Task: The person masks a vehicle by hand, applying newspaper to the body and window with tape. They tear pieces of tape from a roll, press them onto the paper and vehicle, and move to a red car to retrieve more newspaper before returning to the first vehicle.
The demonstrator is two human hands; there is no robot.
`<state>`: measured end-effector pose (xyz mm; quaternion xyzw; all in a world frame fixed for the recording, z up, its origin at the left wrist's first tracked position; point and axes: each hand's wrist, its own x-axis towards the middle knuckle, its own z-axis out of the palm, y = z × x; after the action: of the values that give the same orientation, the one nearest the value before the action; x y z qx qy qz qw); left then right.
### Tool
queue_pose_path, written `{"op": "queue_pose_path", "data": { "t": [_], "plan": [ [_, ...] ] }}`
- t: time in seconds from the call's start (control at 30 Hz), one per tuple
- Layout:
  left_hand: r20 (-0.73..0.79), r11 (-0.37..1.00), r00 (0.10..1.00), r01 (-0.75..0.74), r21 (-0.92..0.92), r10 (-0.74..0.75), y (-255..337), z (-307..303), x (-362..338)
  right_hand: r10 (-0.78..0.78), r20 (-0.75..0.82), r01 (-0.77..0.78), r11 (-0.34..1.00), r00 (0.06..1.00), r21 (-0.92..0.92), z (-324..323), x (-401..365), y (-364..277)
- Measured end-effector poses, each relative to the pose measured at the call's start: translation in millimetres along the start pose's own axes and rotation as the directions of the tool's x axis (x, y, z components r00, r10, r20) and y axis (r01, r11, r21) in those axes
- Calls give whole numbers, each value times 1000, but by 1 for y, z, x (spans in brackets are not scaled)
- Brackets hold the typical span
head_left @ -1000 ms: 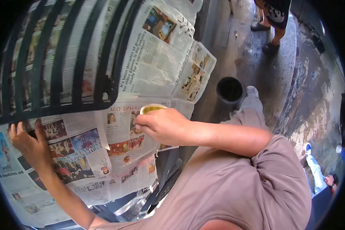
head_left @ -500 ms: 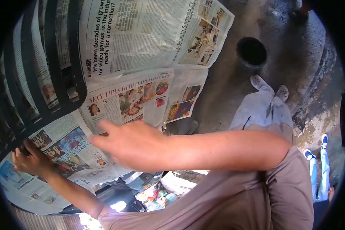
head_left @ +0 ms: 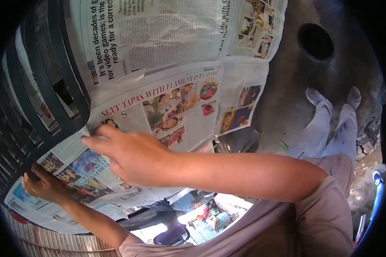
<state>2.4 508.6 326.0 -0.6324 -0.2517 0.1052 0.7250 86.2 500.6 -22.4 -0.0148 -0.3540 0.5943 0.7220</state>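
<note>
Sheets of printed newspaper (head_left: 180,107) hang overlapping beside a black slatted panel (head_left: 58,55) that looks like a grille. My right hand (head_left: 126,150) reaches across them, its fingers bent and closed on the paper's edge near the panel's rounded lower corner. Farther left, my left hand (head_left: 43,184) is curled at the lower rim of the panel, fingers closed at the newspaper's edge. The exact contact under both sets of fingertips is partly hidden.
A round black bucket or basin (head_left: 315,42) stands on the dark floor. A dark side mirror (head_left: 171,234) shows below the newspaper. My legs (head_left: 330,128) are at the right, and a corrugated surface (head_left: 51,240) is at lower left.
My view has shifted, so the newspaper and bucket appear farther right. My right hand has moved left to the panel's corner, its fingers now against the paper. The left hand stays near the rim.
</note>
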Motion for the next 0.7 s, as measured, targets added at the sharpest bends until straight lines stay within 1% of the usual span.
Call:
{"op": "queue_pose_path", "data": {
  "t": [0.17,0.27,0.33,0.43,0.53,0.63,0.7],
  "plan": [
    [-28,1000,1000,-4,6,4,-6,3,-1,-93,-26,90,991,995,-97,16,5,16],
    [-49,999,998,38,10,-38,-5,4,-3,-107,-55,105,994,993,-26,16,11,16],
    [-50,998,997,55,36,-53,-9,1,-1,-143,-83,141,990,986,-29,21,13,20],
    [78,994,993,88,-58,-83,26,-27,-2,-215,-112,211,976,970,-44,23,17,23],
    [201,991,980,24,-129,3,8,-31,-19,-273,-118,263,960,955,-93,24,19,26],
    [192,997,981,-8,-73,22,17,-18,-22,-291,-104,282,955,951,-96,23,22,27],
    [168,996,986,-5,-92,21,11,-12,-21,-271,-76,266,962,960,-66,22,25,24]
  ]
}}
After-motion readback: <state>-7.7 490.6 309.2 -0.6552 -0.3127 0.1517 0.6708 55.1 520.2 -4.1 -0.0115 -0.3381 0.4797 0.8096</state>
